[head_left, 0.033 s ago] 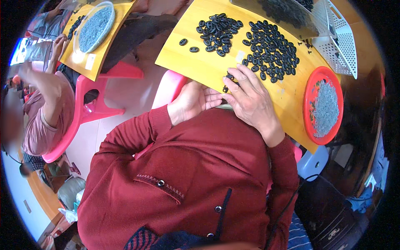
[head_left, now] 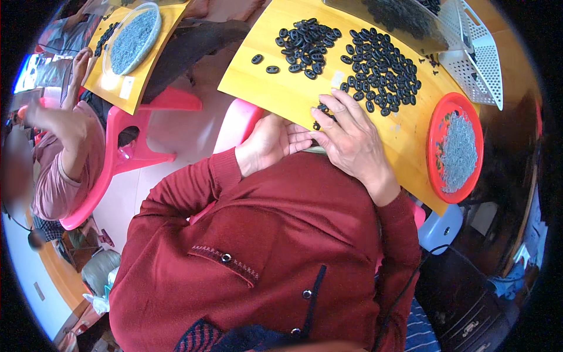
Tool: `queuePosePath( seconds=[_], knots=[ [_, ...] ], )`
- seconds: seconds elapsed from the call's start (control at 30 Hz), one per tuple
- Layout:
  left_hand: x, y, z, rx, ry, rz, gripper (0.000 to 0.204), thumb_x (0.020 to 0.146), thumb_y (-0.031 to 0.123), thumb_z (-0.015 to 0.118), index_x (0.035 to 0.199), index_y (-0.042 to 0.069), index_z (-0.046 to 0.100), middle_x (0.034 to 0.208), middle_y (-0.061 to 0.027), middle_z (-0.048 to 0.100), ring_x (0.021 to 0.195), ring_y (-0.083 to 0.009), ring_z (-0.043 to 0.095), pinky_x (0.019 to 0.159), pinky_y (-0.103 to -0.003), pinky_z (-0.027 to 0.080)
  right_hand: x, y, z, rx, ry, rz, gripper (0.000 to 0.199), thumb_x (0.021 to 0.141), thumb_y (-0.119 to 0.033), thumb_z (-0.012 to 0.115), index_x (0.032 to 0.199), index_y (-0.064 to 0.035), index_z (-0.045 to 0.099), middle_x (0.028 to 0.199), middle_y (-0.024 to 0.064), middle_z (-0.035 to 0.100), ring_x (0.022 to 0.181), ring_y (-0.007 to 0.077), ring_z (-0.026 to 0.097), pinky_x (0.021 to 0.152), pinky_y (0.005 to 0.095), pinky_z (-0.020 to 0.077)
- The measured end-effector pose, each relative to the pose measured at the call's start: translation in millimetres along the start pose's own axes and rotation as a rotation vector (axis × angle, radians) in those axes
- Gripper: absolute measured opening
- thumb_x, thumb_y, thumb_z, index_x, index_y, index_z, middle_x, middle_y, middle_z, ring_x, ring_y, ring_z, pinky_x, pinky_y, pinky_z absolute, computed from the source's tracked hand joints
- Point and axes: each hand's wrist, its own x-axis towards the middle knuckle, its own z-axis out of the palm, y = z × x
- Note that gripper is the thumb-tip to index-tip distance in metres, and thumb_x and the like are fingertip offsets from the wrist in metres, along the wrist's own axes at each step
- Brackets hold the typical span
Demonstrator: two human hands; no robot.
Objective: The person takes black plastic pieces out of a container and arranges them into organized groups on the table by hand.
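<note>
At the near edge of the yellow tabletop (head_left: pixel 252 79), my left hand (head_left: pixel 268 142) is palm up with its fingers stretched out to the right. Those fingertips come close to the thumb of my right hand (head_left: pixel 359 144), which lies palm down over the edge, fingers apart. A few small black pieces (head_left: pixel 316 125) show by the right fingers, partly covered. Something dark sits between the two hands, too hidden to name. Beyond my hands lie two heaps of black oval pieces with two holes each, a left heap (head_left: pixel 305 47) and a larger right heap (head_left: pixel 384 73).
A red dish (head_left: pixel 434 138) of thin silvery metal pins stands at the right. Behind are a clear bin (head_left: pixel 399 23) of black parts and a white perforated basket (head_left: pixel 484 58). To the left, a person (head_left: pixel 70 146) sits on a pink chair (head_left: pixel 108 152) by another yellow table (head_left: pixel 138 88).
</note>
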Motion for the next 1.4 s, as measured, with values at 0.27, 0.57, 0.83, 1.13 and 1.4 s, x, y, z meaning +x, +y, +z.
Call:
queuePosePath(
  seconds=[0.27,0.57,0.83,1.13,1.4],
  knots=[
    [0.3,-0.9,0.1,-0.013,0.006,-0.002,0.054,0.113,0.043,0.025,0.126,0.001,0.057,0.106,-0.0112,0.069,0.096,-0.0208,0.069,0.09,-0.037,0.059,2.1,3.2,10.7,-0.001,0.062,-0.028,0.027,0.088,-0.014,0.072,0.112,-0.0004,0.07,0.125,0.0115,0.066,0.126,0.0316,0.057,0.105,0.0424,0.0511],
    [3.1,-1.0,-5.4,-0.011,-0.005,-0.02,0.055,0.113,0.046,0.028,0.131,0.001,0.055,0.109,-0.0106,0.071,0.099,-0.0205,0.071,0.089,-0.037,0.06,-9.9,8.0,1.8,0.076,0.083,0.019,0.022,0.089,-0.004,0.072,0.11,0.002,0.072,0.121,0.0128,0.069,0.122,0.0332,0.062,0.101,0.0417,0.0528],
    [-0.5,-1.6,-0.8,-0.006,0.013,0.017,0.055,0.113,0.042,0.027,0.124,-0.002,0.057,0.107,-0.0114,0.068,0.099,-0.0215,0.068,0.091,-0.039,0.059,-23.8,14.9,-6.1,0.04,0.098,0.048,0.021,0.089,-0.007,0.071,0.109,0.0013,0.071,0.12,0.0128,0.069,0.122,0.0319,0.062,0.101,0.0413,0.0529],
    [1.2,-1.5,-4.1,-0.018,0.005,0.0,0.055,0.113,0.042,0.027,0.124,-0.002,0.057,0.106,-0.0119,0.068,0.099,-0.0214,0.068,0.091,-0.039,0.059,-27.3,19.8,-13.5,0.016,0.077,0.032,0.025,0.087,-0.01,0.074,0.11,0.0009,0.072,0.123,0.0148,0.067,0.124,0.0338,0.06,0.104,0.0434,0.052],
    [1.9,-1.8,-3.7,-0.015,0.015,0.002,0.056,0.113,0.044,0.027,0.123,-0.002,0.058,0.104,-0.0116,0.069,0.097,-0.0212,0.069,0.091,-0.039,0.059,-21.6,28.2,-15.4,0.022,0.055,0.02,0.029,0.088,-0.018,0.075,0.112,-0.0006,0.073,0.125,0.0161,0.067,0.125,0.0349,0.06,0.106,0.0443,0.0507]
  ],
)
